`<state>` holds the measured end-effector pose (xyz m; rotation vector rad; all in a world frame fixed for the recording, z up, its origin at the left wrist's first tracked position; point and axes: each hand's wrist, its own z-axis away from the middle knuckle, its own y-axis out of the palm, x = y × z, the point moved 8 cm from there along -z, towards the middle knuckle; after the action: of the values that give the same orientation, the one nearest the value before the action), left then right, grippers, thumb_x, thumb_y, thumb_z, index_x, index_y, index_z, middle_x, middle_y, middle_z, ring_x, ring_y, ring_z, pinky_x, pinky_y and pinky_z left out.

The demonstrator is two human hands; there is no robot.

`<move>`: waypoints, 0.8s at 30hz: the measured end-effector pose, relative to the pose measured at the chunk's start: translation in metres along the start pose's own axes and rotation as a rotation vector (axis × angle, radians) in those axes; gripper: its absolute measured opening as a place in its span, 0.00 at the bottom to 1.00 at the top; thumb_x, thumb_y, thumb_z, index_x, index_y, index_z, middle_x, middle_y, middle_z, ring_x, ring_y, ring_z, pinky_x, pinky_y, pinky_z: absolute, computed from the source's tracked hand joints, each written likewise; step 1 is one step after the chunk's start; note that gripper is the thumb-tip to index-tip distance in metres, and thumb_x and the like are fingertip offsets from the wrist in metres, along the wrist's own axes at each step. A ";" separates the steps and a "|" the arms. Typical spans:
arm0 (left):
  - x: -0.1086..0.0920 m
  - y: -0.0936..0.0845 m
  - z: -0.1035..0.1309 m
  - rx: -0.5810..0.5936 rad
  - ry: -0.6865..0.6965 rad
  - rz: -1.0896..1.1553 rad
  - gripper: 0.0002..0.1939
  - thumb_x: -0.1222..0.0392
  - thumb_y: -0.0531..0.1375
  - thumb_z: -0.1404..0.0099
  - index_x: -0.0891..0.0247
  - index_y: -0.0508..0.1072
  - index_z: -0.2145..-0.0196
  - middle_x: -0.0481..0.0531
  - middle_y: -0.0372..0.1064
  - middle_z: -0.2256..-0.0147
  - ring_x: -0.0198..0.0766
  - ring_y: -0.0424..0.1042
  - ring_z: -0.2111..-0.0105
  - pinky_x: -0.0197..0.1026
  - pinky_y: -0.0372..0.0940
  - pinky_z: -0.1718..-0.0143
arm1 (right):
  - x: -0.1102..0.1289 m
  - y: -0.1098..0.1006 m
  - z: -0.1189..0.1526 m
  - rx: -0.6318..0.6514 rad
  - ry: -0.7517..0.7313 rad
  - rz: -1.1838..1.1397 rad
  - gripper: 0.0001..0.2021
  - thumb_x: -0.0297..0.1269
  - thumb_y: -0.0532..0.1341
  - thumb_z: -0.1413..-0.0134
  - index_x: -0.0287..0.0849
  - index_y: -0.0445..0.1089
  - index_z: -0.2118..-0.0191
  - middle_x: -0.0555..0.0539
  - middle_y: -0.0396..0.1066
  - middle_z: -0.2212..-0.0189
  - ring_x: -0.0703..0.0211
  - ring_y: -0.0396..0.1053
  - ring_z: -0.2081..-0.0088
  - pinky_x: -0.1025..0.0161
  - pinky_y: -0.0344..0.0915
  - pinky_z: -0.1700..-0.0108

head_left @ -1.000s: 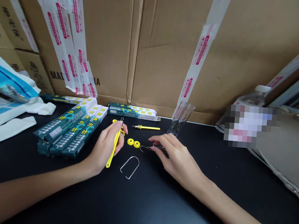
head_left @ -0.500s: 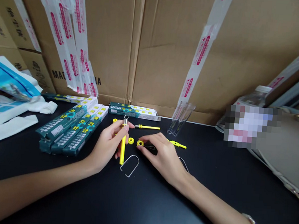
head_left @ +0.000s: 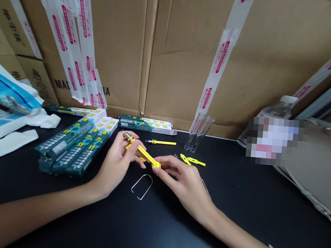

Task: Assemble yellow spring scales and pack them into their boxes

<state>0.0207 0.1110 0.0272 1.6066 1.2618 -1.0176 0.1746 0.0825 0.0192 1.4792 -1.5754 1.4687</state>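
Left hand (head_left: pixel 119 152) grips yellow rod (head_left: pixel 145 153) — green boxes (head_left: pixel 68 140) read "测力计".

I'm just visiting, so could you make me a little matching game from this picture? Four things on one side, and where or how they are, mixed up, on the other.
1. Left hand
2. Right hand
3. U-shaped wire
4. Clear tubes

A. Near the cardboard
B. Pinching a yellow ring
C. Gripping a yellow rod near its metal tip
D. Silver-coloured, lying on the black table

Pairs: 1-C, 2-B, 3-D, 4-A
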 end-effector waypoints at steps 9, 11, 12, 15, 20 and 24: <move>-0.005 -0.003 0.002 -0.030 0.057 -0.193 0.09 0.55 0.58 0.30 0.60 0.63 0.57 0.47 0.70 0.65 0.36 0.75 0.67 0.40 0.74 0.65 | -0.017 -0.011 -0.001 -0.138 0.025 -0.075 0.11 0.42 0.68 0.47 0.43 0.74 0.61 0.47 0.79 0.65 0.55 0.78 0.65 0.58 0.76 0.59; -0.007 -0.004 0.003 -0.036 0.069 -0.248 0.08 0.56 0.58 0.30 0.59 0.63 0.58 0.46 0.71 0.66 0.35 0.75 0.68 0.39 0.72 0.63 | -0.015 -0.011 -0.001 -0.147 0.024 -0.036 0.10 0.43 0.69 0.47 0.43 0.74 0.63 0.47 0.79 0.65 0.55 0.77 0.65 0.59 0.75 0.60; -0.007 -0.003 0.003 -0.030 0.069 -0.263 0.07 0.56 0.58 0.30 0.59 0.63 0.58 0.46 0.71 0.67 0.35 0.75 0.69 0.39 0.71 0.63 | -0.014 -0.011 -0.001 -0.150 0.024 -0.022 0.10 0.43 0.69 0.47 0.42 0.74 0.64 0.47 0.79 0.65 0.55 0.77 0.66 0.59 0.75 0.60; -0.005 0.001 0.004 0.024 0.029 -0.252 0.08 0.57 0.61 0.33 0.59 0.65 0.59 0.45 0.71 0.68 0.35 0.76 0.70 0.38 0.71 0.64 | -0.009 -0.010 -0.001 -0.150 0.014 -0.002 0.10 0.42 0.70 0.48 0.43 0.75 0.65 0.47 0.79 0.66 0.55 0.77 0.66 0.59 0.73 0.61; 0.001 0.008 0.005 0.107 -0.041 -0.180 0.15 0.60 0.67 0.40 0.59 0.67 0.58 0.46 0.75 0.67 0.37 0.77 0.65 0.38 0.71 0.60 | -0.002 -0.004 0.002 -0.122 -0.024 0.003 0.07 0.41 0.69 0.46 0.44 0.76 0.64 0.49 0.79 0.67 0.56 0.75 0.67 0.60 0.71 0.62; 0.007 0.008 0.005 0.121 -0.105 -0.153 0.18 0.60 0.70 0.44 0.60 0.70 0.57 0.48 0.77 0.67 0.39 0.78 0.64 0.39 0.71 0.58 | -0.003 -0.004 0.002 -0.133 -0.029 -0.062 0.11 0.40 0.69 0.47 0.44 0.74 0.58 0.49 0.79 0.66 0.56 0.75 0.66 0.60 0.70 0.61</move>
<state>0.0287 0.1072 0.0203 1.5433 1.2878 -1.2786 0.1795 0.0823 0.0178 1.4653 -1.5970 1.2878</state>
